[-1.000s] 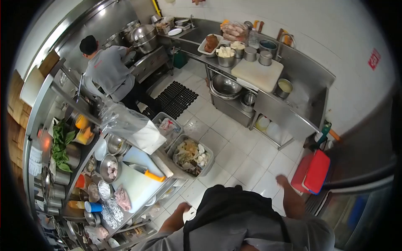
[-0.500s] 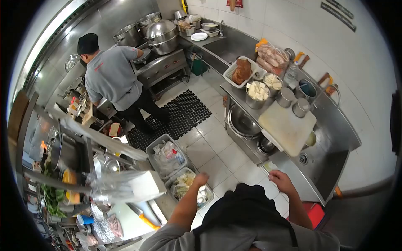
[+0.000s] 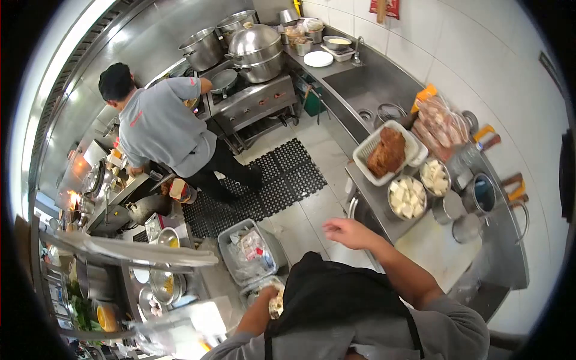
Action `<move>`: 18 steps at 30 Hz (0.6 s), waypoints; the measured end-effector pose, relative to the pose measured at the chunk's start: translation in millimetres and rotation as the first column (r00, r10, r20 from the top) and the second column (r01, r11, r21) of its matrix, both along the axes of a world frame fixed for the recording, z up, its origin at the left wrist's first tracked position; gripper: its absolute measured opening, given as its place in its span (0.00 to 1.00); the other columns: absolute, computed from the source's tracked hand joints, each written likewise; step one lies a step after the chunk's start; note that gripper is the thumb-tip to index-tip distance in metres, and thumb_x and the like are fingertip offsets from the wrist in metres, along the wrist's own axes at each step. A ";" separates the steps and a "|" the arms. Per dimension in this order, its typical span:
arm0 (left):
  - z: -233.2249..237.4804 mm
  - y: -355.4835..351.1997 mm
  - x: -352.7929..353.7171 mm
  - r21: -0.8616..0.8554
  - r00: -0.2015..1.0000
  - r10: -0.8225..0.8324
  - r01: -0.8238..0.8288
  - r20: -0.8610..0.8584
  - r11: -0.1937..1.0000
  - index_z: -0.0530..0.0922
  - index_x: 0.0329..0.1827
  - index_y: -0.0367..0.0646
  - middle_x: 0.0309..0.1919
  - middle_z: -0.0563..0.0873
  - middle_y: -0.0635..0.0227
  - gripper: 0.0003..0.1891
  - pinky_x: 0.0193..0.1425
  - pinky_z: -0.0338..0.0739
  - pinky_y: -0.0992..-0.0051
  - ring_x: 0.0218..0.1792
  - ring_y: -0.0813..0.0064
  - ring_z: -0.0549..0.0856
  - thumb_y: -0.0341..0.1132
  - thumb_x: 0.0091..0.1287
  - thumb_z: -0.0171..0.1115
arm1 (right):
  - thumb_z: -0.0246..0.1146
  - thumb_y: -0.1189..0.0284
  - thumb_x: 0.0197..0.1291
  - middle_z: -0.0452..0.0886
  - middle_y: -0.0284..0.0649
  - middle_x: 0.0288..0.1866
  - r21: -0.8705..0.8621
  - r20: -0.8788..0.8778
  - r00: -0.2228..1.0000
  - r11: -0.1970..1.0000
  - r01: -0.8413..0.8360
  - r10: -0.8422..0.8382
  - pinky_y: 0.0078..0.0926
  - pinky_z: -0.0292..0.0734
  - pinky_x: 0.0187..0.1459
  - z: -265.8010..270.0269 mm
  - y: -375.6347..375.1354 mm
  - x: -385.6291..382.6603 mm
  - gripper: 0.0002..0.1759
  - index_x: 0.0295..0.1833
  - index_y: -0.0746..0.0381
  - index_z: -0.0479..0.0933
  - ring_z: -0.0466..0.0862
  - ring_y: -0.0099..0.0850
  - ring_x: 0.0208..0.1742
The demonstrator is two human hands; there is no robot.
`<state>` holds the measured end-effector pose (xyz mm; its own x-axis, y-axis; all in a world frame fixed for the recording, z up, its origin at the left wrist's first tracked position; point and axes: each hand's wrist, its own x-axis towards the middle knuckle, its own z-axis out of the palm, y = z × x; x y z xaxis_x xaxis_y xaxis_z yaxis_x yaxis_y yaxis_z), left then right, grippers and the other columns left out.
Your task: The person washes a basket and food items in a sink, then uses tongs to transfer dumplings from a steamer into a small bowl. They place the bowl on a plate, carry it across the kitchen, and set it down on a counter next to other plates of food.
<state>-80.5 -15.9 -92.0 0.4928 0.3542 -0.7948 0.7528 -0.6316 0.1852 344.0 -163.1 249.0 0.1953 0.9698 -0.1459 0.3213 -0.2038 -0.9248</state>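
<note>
My right hand [image 3: 347, 231] hovers empty, fingers loosely apart, just off the bench's [image 3: 503, 259] front edge, near the bowl of white cubes [image 3: 407, 198]. My left hand [image 3: 273, 302] hangs low near a waste bin [image 3: 246, 255]; I cannot tell how its fingers are set.

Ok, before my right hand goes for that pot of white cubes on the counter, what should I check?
1. Right hand empty: ok, open, holding nothing.
2. Left hand free: cannot tell, half hidden by the apron, something pale at it.
3. Pot of white cubes upright on the counter: ok.
4. Way to the pot unblocked: ok, nothing stands between it and the reaching hand.
5. Co-worker out of the way: ok, at the stove, back turned.
</note>
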 end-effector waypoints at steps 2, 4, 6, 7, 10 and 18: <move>-16.2 8.1 -38.0 -0.013 0.988 -0.107 0.109 0.111 0.994 0.82 0.53 0.41 0.57 0.82 0.49 0.24 0.61 0.74 0.66 0.61 0.56 0.80 0.49 0.61 0.66 | 0.62 0.66 0.65 0.85 0.46 0.48 0.137 -0.071 0.996 0.989 -0.047 0.057 0.31 0.78 0.53 4.8 74.1 14.5 0.20 0.58 0.64 0.75 0.85 0.35 0.50; -26.6 53.9 -29.8 -0.001 0.998 -0.041 0.041 0.045 0.999 0.81 0.54 0.42 0.56 0.82 0.47 0.24 0.61 0.74 0.63 0.60 0.54 0.80 0.50 0.63 0.61 | 0.61 0.67 0.66 0.85 0.43 0.46 0.245 -0.198 0.979 0.970 -0.003 0.054 0.29 0.78 0.52 9.8 143.8 32.2 0.19 0.58 0.65 0.75 0.84 0.31 0.47; -21.5 110.3 -14.9 0.020 1.000 0.004 -0.003 -0.017 1.000 0.80 0.55 0.43 0.55 0.81 0.44 0.24 0.61 0.73 0.59 0.60 0.52 0.80 0.51 0.66 0.57 | 0.61 0.68 0.67 0.84 0.41 0.44 0.292 -0.296 0.955 0.955 0.054 0.036 0.27 0.78 0.51 25.8 205.2 52.8 0.18 0.58 0.65 0.75 0.84 0.27 0.45; -23.1 142.0 -3.5 0.034 0.999 0.022 -0.021 -0.039 0.999 0.80 0.56 0.43 0.55 0.81 0.43 0.24 0.61 0.73 0.58 0.60 0.52 0.80 0.52 0.67 0.55 | 0.60 0.70 0.67 0.84 0.37 0.41 0.313 -0.362 0.932 0.944 0.101 0.020 0.24 0.77 0.50 16.3 237.0 66.4 0.17 0.58 0.65 0.75 0.82 0.23 0.43; -8.7 234.4 68.8 0.079 0.988 0.151 -0.149 -0.025 0.986 0.77 0.58 0.43 0.54 0.81 0.42 0.24 0.61 0.72 0.53 0.60 0.49 0.79 0.51 0.72 0.44 | 0.61 0.70 0.67 0.84 0.36 0.40 0.324 -0.327 0.942 0.928 0.185 -0.074 0.23 0.77 0.48 14.6 306.2 114.7 0.17 0.57 0.66 0.75 0.82 0.22 0.43; 134.0 517.6 524.7 -0.385 0.507 0.522 -0.356 0.685 0.851 0.76 0.30 0.46 0.21 0.81 0.69 0.26 0.36 0.75 0.65 0.24 0.64 0.79 0.57 0.75 0.44 | 0.62 0.73 0.64 0.84 0.39 0.47 0.242 -0.417 0.837 0.844 0.478 -0.354 0.26 0.78 0.54 -14.7 410.6 275.2 0.18 0.60 0.61 0.76 0.83 0.26 0.48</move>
